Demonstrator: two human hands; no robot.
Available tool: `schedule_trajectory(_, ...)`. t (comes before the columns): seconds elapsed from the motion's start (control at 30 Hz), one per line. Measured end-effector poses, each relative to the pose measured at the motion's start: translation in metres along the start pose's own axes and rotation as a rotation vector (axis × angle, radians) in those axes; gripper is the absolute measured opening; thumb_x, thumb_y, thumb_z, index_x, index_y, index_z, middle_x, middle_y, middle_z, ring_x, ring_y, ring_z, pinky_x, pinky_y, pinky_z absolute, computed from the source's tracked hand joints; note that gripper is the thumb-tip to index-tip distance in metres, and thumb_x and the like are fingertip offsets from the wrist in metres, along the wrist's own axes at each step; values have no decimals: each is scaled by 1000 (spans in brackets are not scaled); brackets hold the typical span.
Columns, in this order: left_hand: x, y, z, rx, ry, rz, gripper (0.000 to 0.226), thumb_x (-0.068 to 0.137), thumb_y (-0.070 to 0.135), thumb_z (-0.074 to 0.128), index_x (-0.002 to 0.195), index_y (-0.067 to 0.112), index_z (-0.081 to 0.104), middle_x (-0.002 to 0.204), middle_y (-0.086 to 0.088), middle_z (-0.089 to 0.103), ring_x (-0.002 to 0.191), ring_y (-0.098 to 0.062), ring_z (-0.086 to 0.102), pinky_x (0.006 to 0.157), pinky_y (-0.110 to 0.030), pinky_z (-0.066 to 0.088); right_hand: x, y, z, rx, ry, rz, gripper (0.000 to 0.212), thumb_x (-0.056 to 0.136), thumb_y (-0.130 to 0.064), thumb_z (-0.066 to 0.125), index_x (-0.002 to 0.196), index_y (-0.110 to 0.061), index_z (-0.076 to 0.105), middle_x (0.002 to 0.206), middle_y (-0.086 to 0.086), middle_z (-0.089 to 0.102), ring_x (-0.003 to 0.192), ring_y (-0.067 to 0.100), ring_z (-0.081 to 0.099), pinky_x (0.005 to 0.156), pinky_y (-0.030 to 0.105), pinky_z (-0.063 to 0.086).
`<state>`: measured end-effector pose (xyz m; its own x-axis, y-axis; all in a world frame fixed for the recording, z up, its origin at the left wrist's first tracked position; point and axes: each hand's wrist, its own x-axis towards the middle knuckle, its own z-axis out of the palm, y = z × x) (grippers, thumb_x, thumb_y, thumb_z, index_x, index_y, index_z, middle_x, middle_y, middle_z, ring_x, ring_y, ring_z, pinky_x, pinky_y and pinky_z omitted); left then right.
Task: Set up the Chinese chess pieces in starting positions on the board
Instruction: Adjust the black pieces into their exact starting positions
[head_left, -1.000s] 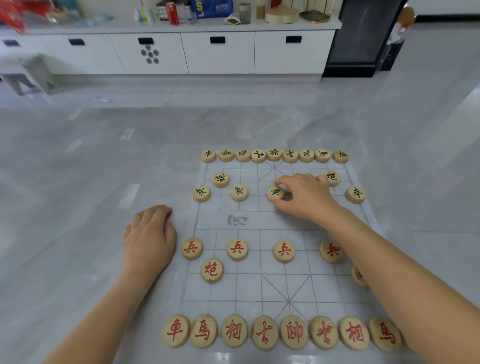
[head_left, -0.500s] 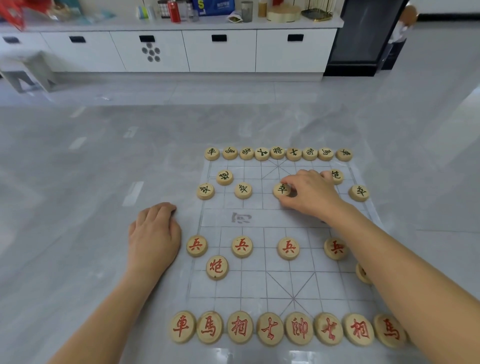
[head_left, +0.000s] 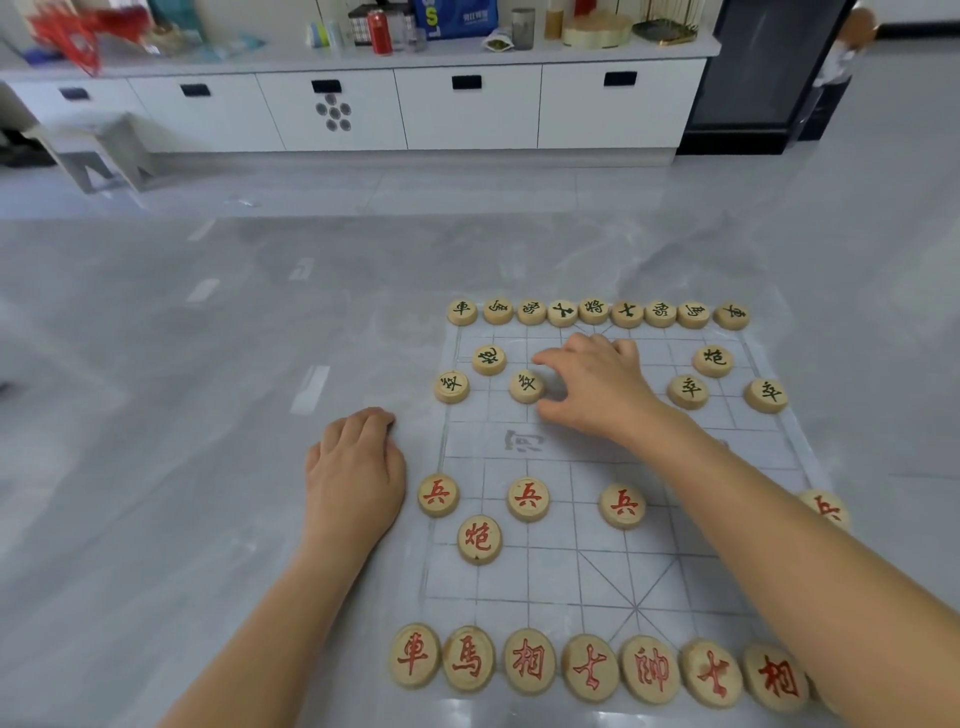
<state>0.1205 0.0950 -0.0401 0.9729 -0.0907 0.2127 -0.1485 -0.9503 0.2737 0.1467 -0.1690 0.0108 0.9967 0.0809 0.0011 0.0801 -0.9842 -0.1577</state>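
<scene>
My right hand (head_left: 592, 387), fingers loosely spread and holding nothing, hovers just beside a black soldier (head_left: 526, 386) on the board (head_left: 571, 571), apparently to straighten its row, while my empty left hand (head_left: 356, 467) braces on the floor (head_left: 156, 415).

Grey shiny floor (head_left: 156, 415), big tiles. Thin pale board (head_left: 571, 571) with drawn lines lies flat on floor. Round wooden pieces (head_left: 527, 499) sit on board. Left hand (head_left: 356, 467) rests on floor just beside board's left edge, fingers bent, holding nothing. Far back: long white cabinet (head_left: 467, 114) stands on floor. Grey stool (head_left: 98, 150) stands at far left, near cabinet. Tall black box (head_left: 753, 78) stands at cabinet's right end.
</scene>
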Motion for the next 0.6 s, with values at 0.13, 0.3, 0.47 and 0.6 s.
schedule_trajectory(0.13, 0, 0, 2, -6, 11, -1, 37, 88, 28, 34, 116, 19, 56, 122, 4, 57, 112, -21, 48, 92, -38, 36, 8, -6, 7, -4, -27, -12, 43, 80, -41, 54, 123, -37, 50, 111, -4, 49, 108, 20, 43, 87, 37, 24)
schedule_trajectory(0.3, 0, 0, 4, -12, 27, -4, 36, 87, 27, 36, 114, 19, 57, 121, 4, 58, 111, -21, 48, 90, -37, 36, 8, -3, 8, 10, 4, 34, 39, 77, -49, 57, 113, -33, 54, 108, -5, 51, 106, 18, 45, 86, 36, 25)
schedule_trajectory(0.47, 1, 0, 5, -1, 24, 2, 36, 88, 28, 35, 115, 20, 57, 122, 4, 57, 111, -20, 48, 91, -36, 36, 10, -8, 11, 2, 18, 39, 43, 76, -53, 57, 113, -31, 57, 109, -5, 52, 105, 18, 45, 87, 37, 26)
schedule_trajectory(0.6, 0, -1, 5, 4, 25, 6, 36, 88, 28, 35, 115, 20, 56, 121, 5, 57, 110, -20, 49, 90, -36, 36, 10, -10, 11, -1, 44, 55, 41, 76, -57, 57, 105, -28, 60, 102, -6, 52, 100, 17, 46, 83, 35, 25)
